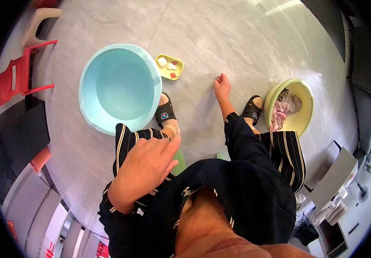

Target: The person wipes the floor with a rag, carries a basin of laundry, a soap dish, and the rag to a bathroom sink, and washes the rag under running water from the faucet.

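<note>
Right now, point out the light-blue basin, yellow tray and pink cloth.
Light-blue basin [120, 91]: head view, middle of the inner bottom.
Yellow tray [165, 72]: head view, bare patch inside.
Pink cloth [280, 110]: head view, middle of its visible folds.

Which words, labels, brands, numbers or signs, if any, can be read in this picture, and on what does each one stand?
None can be read.
Left slipper: small blue badge with some red and white, too small to read.
Right slipper: similar badge, also too small.
Blue basin and yellow basin: no lettering I can make out.
</note>
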`<control>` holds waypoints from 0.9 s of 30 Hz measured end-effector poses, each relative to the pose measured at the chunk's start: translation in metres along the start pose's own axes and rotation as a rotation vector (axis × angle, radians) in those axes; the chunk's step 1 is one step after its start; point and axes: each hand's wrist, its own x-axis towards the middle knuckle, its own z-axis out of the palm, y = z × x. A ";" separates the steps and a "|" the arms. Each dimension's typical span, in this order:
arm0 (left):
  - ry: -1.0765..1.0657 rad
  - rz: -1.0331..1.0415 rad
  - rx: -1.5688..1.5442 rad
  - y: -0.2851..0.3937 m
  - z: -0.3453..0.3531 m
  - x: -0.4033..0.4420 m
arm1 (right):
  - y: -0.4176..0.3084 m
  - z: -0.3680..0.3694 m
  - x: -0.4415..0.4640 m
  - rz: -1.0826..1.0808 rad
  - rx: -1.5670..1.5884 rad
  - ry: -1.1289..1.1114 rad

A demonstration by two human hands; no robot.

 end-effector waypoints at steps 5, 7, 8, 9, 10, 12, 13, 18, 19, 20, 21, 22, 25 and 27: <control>0.092 0.076 0.044 -0.001 0.003 0.002 | -0.019 -0.041 -0.002 0.281 0.441 -0.083; 0.153 0.089 0.059 0.001 0.006 -0.001 | -0.040 -0.073 -0.006 0.375 0.656 -0.129; 0.167 0.100 0.064 0.000 0.009 -0.002 | -0.049 -0.088 -0.006 0.435 0.708 -0.177; 0.183 0.116 0.071 -0.001 0.013 -0.002 | -0.060 -0.102 -0.007 0.441 0.755 -0.192; 0.210 0.094 0.080 0.002 0.017 -0.001 | -0.071 -0.120 -0.011 0.445 0.801 -0.203; 0.135 0.028 0.074 0.000 0.021 0.002 | -0.094 -0.158 -0.020 0.428 0.862 -0.209; 0.096 0.001 0.076 0.000 0.023 0.003 | -0.107 -0.175 -0.026 0.406 0.879 -0.207; 0.120 0.031 0.123 0.010 0.041 0.016 | -0.174 -0.289 -0.074 0.228 0.959 -0.197; 0.128 0.065 0.145 0.014 0.045 0.021 | -0.186 -0.317 -0.089 0.171 0.963 -0.171; 0.066 -0.023 0.155 0.018 0.047 0.028 | -0.194 -0.341 -0.105 0.121 0.964 -0.138; 0.061 0.039 0.162 0.016 0.053 0.035 | -0.200 -0.371 -0.122 0.068 0.964 -0.098; 0.054 0.055 0.152 0.014 0.057 0.041 | -0.203 -0.399 -0.140 0.008 0.953 -0.050; 0.072 0.142 0.168 0.007 0.073 0.061 | -0.191 -0.487 -0.199 -0.155 0.938 0.111; 0.069 0.185 0.301 0.010 0.080 0.081 | -0.168 -0.542 -0.240 -0.213 0.926 0.263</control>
